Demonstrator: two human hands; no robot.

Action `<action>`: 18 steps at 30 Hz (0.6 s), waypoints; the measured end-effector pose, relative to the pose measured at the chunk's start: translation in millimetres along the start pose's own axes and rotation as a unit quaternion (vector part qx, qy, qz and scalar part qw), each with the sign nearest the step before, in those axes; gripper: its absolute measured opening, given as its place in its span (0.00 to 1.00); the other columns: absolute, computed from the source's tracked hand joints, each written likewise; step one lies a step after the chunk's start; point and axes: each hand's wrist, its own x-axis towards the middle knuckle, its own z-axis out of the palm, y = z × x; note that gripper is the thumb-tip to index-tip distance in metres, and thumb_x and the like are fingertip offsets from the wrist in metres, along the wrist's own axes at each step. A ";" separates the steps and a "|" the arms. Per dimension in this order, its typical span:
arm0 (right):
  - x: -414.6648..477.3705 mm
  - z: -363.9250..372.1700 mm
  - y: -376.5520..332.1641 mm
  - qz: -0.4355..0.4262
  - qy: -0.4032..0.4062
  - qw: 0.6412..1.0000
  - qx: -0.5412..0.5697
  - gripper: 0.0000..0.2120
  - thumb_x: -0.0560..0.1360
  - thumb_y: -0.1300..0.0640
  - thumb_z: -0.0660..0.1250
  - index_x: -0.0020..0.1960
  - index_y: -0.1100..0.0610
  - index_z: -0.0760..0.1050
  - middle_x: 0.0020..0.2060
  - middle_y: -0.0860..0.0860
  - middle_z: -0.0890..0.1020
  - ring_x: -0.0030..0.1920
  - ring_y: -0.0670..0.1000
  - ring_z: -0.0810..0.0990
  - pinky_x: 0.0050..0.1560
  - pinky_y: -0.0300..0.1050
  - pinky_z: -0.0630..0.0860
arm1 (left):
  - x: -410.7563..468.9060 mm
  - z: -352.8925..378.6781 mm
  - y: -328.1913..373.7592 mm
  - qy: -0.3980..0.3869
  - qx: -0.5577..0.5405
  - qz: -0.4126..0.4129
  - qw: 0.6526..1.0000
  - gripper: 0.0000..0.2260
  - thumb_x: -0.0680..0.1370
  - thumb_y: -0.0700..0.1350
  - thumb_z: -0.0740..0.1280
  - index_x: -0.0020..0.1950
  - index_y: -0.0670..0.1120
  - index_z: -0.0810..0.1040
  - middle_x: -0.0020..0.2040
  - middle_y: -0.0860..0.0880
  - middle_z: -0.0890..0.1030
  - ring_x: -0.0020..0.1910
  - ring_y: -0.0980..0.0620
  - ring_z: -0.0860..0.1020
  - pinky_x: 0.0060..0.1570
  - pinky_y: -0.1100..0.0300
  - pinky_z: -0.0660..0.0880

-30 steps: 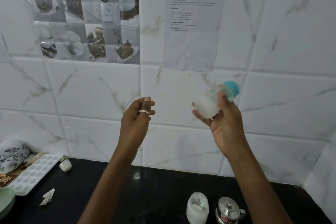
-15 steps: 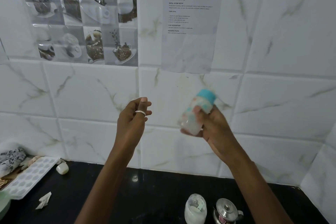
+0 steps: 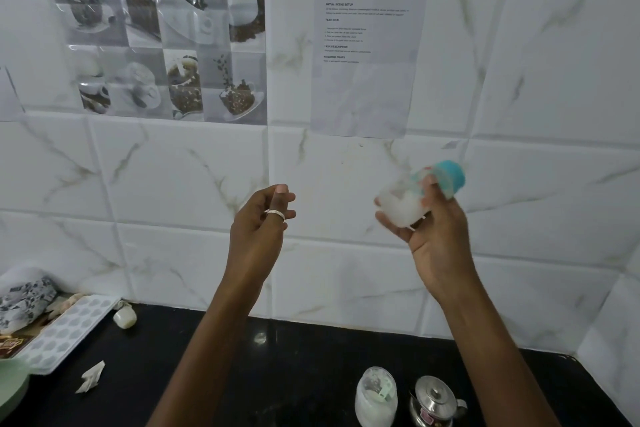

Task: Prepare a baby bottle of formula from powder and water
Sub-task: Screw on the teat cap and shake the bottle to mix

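My right hand (image 3: 434,236) grips a small baby bottle (image 3: 410,199) with a teal cap, raised in front of the tiled wall. The bottle is tilted, cap up to the right, and blurred; white liquid shows in its lower part. My left hand (image 3: 259,229) is raised beside it, apart from the bottle, with its fingers loosely curled and nothing in it; a ring shows on one finger. On the black counter (image 3: 294,374) below stand a clear jar of white powder (image 3: 375,397) and a small steel kettle (image 3: 433,400).
At the left of the counter lie a white moulded tray (image 3: 65,329), a patterned cloth (image 3: 20,298), a small white object (image 3: 125,317), a torn paper scrap (image 3: 90,376) and a green bowl's rim (image 3: 12,388). A printed sheet (image 3: 367,55) hangs on the wall.
The bottle in my right hand swung down to the left, then back up to the right, as in shaking. My left hand has stayed almost still.
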 end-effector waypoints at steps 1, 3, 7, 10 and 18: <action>2.7 -0.3 -0.7 -0.008 0.016 1.000 0.005 0.22 0.77 0.50 0.67 0.68 0.58 0.71 0.60 0.61 0.82 0.57 0.64 0.84 0.50 0.59 0.84 | 0.3 -0.8 0.0 0.001 0.001 0.000 1.000 0.09 0.84 0.57 0.61 0.57 0.59 0.80 0.55 0.59 0.85 0.51 0.61 0.84 0.60 0.53 0.80; 0.3 0.9 3.7 0.013 -0.003 0.999 -0.042 0.24 0.75 0.49 0.69 0.67 0.57 0.71 0.61 0.60 0.81 0.59 0.63 0.84 0.50 0.59 0.84 | 1.6 -1.7 0.1 0.003 -0.001 0.001 1.000 0.09 0.84 0.58 0.61 0.56 0.59 0.80 0.55 0.59 0.85 0.51 0.60 0.84 0.60 0.53 0.80; -8.7 0.9 7.9 0.074 -0.109 0.975 -0.178 0.26 0.72 0.48 0.74 0.66 0.54 0.72 0.53 0.51 0.84 0.59 0.60 0.84 0.52 0.66 0.83 | 1.9 1.4 1.4 -0.001 -0.004 -0.001 1.000 0.09 0.83 0.58 0.61 0.57 0.59 0.79 0.55 0.59 0.84 0.51 0.61 0.84 0.58 0.55 0.80; -1.0 1.8 -2.3 0.020 -0.023 0.999 -0.035 0.24 0.75 0.48 0.71 0.67 0.57 0.72 0.58 0.58 0.82 0.57 0.63 0.85 0.49 0.61 0.84 | 0.6 0.1 1.3 -0.003 -0.001 0.002 1.000 0.09 0.83 0.58 0.61 0.57 0.60 0.79 0.55 0.59 0.84 0.51 0.61 0.84 0.58 0.56 0.80; -8.2 -6.8 8.6 0.073 -0.119 0.965 -0.220 0.36 0.64 0.40 0.80 0.66 0.52 0.73 0.58 0.55 0.84 0.60 0.60 0.83 0.55 0.69 0.81 | 2.4 -3.5 2.6 0.006 -0.008 -0.004 1.000 0.10 0.84 0.57 0.61 0.58 0.57 0.80 0.55 0.58 0.84 0.51 0.61 0.84 0.55 0.59 0.79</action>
